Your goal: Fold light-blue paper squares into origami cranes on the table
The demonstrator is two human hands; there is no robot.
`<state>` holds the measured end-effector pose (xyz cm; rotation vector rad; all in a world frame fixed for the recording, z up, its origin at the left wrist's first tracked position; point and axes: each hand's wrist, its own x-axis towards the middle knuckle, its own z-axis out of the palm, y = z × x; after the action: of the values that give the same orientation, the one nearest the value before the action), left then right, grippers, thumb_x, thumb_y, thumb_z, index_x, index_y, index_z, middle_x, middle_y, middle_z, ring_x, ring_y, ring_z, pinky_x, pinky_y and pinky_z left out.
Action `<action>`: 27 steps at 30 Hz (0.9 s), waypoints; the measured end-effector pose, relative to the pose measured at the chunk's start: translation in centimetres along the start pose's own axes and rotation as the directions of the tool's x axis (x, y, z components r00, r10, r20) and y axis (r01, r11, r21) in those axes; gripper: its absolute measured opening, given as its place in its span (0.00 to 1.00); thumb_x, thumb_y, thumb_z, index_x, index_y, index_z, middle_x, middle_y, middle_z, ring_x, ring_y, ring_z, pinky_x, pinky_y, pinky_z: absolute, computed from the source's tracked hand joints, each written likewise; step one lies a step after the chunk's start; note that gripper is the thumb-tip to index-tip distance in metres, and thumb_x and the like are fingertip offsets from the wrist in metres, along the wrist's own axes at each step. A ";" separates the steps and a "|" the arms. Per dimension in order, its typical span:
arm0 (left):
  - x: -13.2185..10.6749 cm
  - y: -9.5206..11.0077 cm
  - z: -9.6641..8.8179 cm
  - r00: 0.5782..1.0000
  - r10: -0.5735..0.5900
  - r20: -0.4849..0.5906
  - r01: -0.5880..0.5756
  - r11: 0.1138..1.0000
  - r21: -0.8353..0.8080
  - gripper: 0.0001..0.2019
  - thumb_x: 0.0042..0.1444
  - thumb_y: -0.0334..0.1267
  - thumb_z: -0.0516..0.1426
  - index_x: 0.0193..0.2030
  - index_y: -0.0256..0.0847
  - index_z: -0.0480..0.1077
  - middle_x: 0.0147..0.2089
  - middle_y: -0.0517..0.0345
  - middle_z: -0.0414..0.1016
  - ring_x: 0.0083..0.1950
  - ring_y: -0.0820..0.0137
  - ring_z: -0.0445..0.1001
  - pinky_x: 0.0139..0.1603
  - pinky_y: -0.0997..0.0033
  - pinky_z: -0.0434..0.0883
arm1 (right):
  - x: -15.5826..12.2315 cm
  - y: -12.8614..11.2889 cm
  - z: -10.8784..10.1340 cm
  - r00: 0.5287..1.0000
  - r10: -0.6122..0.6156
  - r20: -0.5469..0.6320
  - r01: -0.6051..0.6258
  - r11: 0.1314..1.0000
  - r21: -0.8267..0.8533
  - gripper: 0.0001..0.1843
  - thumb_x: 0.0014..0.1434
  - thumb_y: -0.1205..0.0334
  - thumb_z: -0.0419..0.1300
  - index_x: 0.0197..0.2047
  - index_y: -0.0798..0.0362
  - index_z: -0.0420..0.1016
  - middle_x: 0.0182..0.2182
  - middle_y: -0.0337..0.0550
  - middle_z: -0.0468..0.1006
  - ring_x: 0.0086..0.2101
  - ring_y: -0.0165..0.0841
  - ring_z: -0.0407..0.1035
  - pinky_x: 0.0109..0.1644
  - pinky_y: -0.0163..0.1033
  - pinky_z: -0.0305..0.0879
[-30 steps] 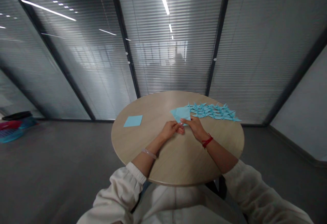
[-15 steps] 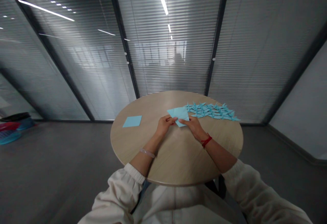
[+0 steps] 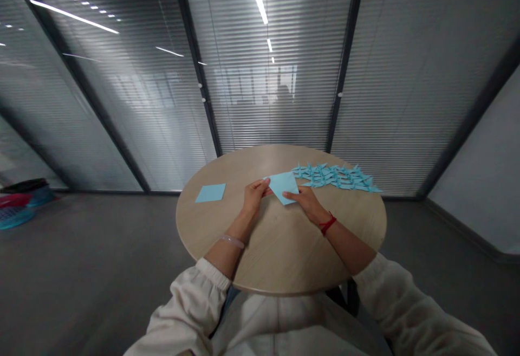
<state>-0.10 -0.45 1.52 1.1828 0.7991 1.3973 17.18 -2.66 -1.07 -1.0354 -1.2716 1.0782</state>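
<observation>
A light-blue sheet of origami paper [image 3: 284, 186] is held up above the middle of the table, tilted so its lower corner points toward me. My left hand [image 3: 255, 192] pinches the sheet's left corner between thumb and fingers. On the other side, my right hand [image 3: 304, 200] grips the right edge, thumb on top and the fingers behind, mostly hidden. Just beyond the right hand lie several folded blue paper cranes [image 3: 335, 176], grouped in rows. To the left of my left hand, a flat stack or sheet of blue paper [image 3: 210, 193] rests on the tabletop.
The round wooden table [image 3: 280, 258] stands right before me. Behind it rises a glass partition with blinds [image 3: 272, 112]. Blue and red baskets [image 3: 18, 212] sit on the floor at far left. A white wall [image 3: 483, 166] is at right.
My left hand has shifted left and slightly up along the paper to its left corner. The sheet has turned a little; my right hand stays nearly in place.
</observation>
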 end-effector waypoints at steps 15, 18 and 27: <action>-0.1 0.4 -0.1 0.992 0.034 -0.122 -0.036 0.999 -0.012 0.25 0.38 0.59 0.66 0.23 0.34 0.72 0.24 0.55 0.75 0.27 0.71 0.73 0.35 0.69 0.73 | -0.1 0.4 0.1 0.998 0.003 0.058 -0.003 1.000 0.002 0.24 0.39 0.47 0.71 0.31 0.60 0.81 0.26 0.43 0.78 0.26 0.32 0.68 0.34 0.38 0.64; -0.1 0.3 0.2 0.996 0.009 -0.083 -0.012 1.000 -0.029 0.24 0.37 0.58 0.67 0.24 0.35 0.72 0.25 0.56 0.75 0.28 0.71 0.73 0.37 0.68 0.73 | 0.0 0.7 -0.1 1.000 -0.001 0.029 0.001 1.000 0.016 0.23 0.39 0.48 0.71 0.32 0.59 0.81 0.27 0.43 0.79 0.26 0.32 0.69 0.34 0.39 0.64; 0.5 -1.6 -0.4 0.999 -0.028 0.015 0.027 0.996 0.082 0.22 0.39 0.54 0.67 0.27 0.33 0.75 0.25 0.57 0.73 0.26 0.75 0.67 0.32 0.74 0.68 | 0.7 2.0 0.3 0.993 -0.103 0.058 0.107 0.992 -0.065 0.25 0.43 0.46 0.69 0.38 0.58 0.80 0.31 0.44 0.81 0.31 0.35 0.72 0.37 0.40 0.67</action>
<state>0.03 0.40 0.04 1.2404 0.8653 1.3412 16.82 -1.56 -2.83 -0.9846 -1.3996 0.9940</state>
